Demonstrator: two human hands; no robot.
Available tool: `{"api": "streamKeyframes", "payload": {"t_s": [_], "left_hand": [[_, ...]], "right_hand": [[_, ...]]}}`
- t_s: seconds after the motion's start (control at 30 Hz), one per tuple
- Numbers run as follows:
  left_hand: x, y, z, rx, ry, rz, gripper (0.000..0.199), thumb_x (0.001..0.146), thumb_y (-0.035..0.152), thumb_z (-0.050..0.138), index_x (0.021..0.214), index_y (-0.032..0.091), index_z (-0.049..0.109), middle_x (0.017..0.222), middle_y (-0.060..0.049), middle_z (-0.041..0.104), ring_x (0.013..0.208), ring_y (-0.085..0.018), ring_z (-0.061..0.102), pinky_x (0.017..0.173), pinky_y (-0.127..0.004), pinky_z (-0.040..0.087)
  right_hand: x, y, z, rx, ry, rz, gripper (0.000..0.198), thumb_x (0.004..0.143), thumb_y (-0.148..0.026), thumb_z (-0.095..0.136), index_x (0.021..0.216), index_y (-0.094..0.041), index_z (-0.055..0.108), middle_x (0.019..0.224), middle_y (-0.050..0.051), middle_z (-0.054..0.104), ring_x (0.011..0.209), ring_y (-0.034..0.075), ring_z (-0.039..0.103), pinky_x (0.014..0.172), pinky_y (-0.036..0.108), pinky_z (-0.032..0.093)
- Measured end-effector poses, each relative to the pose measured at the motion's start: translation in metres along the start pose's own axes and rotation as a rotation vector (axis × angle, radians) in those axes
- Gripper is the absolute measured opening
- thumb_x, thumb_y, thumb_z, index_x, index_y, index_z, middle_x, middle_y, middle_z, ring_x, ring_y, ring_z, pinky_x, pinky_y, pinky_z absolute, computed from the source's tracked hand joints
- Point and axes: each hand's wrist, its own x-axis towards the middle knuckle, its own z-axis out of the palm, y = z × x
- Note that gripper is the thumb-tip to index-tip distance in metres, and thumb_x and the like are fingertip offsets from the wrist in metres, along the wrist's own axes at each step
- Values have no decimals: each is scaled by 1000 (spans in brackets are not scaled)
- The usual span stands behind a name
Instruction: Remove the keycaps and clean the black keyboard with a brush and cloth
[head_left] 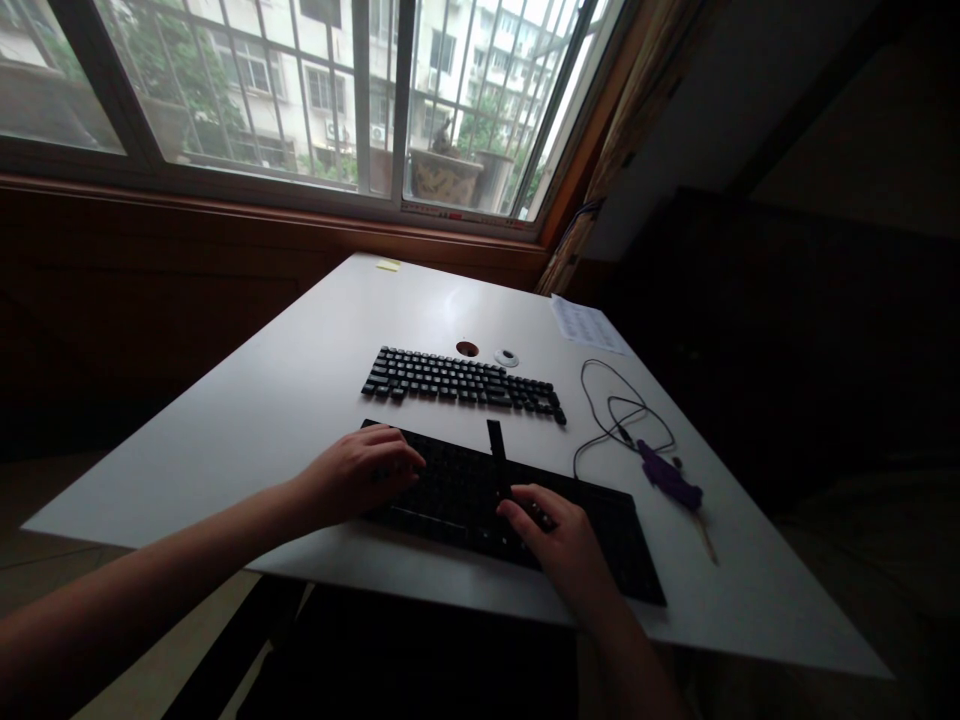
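Note:
A black keyboard base (450,500), most of its keycaps off, lies near the table's front edge. My left hand (367,470) is over its left end, fingers loosely bent, with a dark gap between fingers and thumb; nothing shows in its grasp. Pinched in my right hand (551,525) is a long black strip (496,450), possibly a space bar keycap, pointing away from me above the base. Its lower end is hidden by my fingers. Beyond the base, loose black keycaps (450,378) are laid out in keyboard rows.
A cable (600,440) loops at the right beside a purple object (670,475) with a thin pale tip. Behind the keycaps are a round table hole (467,349) and a white ring (507,357). Printed paper (589,325) and yellow sticky notes (388,265) lie farther back.

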Motion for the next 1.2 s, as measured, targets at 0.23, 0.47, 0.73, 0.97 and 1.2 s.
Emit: {"api": "streamKeyframes", "payload": {"t_s": [0.23,0.47,0.73,0.97,1.2], "left_hand": [[43,-8,19,-154,7,37,57,91,27,71,141,19,45,112,-8,65,80,-13,63,71,-26,55],[58,-24,21,-2,11,167,41,90,36,72,121,16,55,107,-9,64,89,-18,64,73,-28,54],[44,-37,27,96,2,215,21,94,37,64,99,17,59,93,-6,63,77,-16,59,68,-27,49],[43,-35,30,92,0,221,20,95,36,62,97,17,61,85,-5,61,74,-16,57,66,-26,48],[42,-42,19,-98,11,148,23,90,34,71,100,16,60,86,-4,62,71,-13,57,63,-23,48]], "right_hand": [[10,-12,-6,25,-81,-3,18,90,-38,68,93,-21,73,87,3,73,77,19,68,66,28,53],[29,-16,-5,-8,-152,-92,15,92,-35,66,97,-22,73,89,3,71,80,18,67,67,27,51],[48,-13,4,-29,-138,-206,14,93,-34,67,98,-23,73,89,3,65,78,16,65,69,28,53],[47,-3,15,-5,-31,-298,13,92,-26,68,104,-25,71,94,4,65,83,18,65,75,31,56],[42,2,18,-4,56,-283,17,91,-25,68,108,-26,71,99,4,62,80,17,62,70,30,56]]}}
